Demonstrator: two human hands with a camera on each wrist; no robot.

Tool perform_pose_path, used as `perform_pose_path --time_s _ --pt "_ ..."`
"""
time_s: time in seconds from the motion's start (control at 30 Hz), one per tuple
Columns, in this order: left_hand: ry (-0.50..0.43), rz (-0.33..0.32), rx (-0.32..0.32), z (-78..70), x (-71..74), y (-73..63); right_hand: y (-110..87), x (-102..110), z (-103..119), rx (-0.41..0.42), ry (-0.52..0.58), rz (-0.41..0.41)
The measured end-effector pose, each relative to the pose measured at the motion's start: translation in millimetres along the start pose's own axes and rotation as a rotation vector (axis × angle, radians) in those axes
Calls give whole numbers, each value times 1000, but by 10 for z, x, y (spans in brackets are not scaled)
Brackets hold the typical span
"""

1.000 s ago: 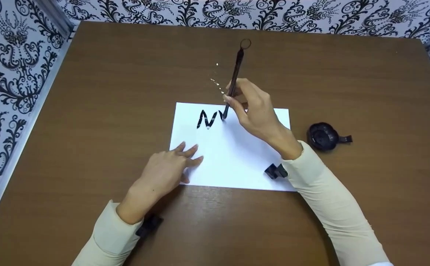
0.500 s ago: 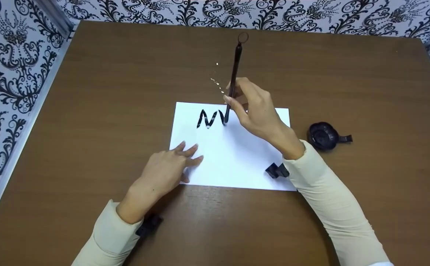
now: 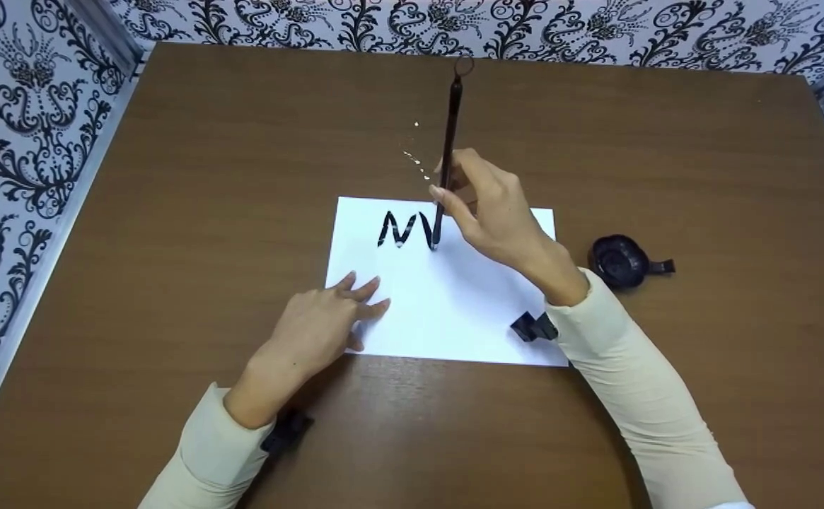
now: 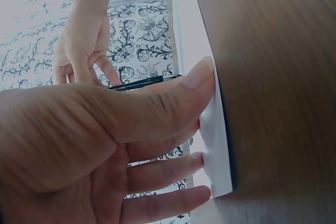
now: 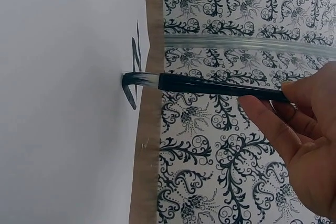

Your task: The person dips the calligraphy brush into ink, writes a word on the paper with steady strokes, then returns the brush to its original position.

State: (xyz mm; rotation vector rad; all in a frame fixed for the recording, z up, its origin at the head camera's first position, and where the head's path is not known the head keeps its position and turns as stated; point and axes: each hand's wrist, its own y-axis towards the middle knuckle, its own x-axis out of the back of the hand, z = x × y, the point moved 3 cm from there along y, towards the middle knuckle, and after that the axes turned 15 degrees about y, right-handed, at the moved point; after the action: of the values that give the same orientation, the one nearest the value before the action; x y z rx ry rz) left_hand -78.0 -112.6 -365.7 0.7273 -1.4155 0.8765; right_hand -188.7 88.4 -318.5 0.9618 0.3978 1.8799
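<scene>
My right hand [image 3: 493, 212] pinches a dark brush [image 3: 452, 116] between thumb and fingers and holds it nearly upright, a small loop at its top end. In the right wrist view the bristles [image 5: 142, 79] bend against the paper, their tip black. Black zigzag strokes [image 3: 399, 230] run along the upper part of the white sheet of paper [image 3: 447, 304]. With fingers spread, my left hand [image 3: 320, 325] rests on the sheet's lower left corner. Its thumb [image 4: 197, 80] lies at the paper's edge in the left wrist view.
A small black dish with a handle [image 3: 620, 261] stands right of the paper on the brown wooden table [image 3: 242, 141]. Several light specks [image 3: 417, 161] lie just beyond the sheet. Black-and-white patterned wallpaper [image 3: 37, 120] borders the table at the left and back.
My right hand has drawn the brush tip down the paper and slightly right, lengthening a slanted black stroke. The left hand has stayed in place.
</scene>
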Motion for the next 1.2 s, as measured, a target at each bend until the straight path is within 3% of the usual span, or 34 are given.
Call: perform_pose_path --time_s 0.3,0.57,1.2 --pt "-1 5 -1 4 -3 -1 2 33 -4 -25 -17 -5" --pt "24 -15 -9 4 3 -5 23 51 -22 14 -22 -32" --pt "3 -16 -5 8 -3 -5 25 51 -78 54 37 -6"
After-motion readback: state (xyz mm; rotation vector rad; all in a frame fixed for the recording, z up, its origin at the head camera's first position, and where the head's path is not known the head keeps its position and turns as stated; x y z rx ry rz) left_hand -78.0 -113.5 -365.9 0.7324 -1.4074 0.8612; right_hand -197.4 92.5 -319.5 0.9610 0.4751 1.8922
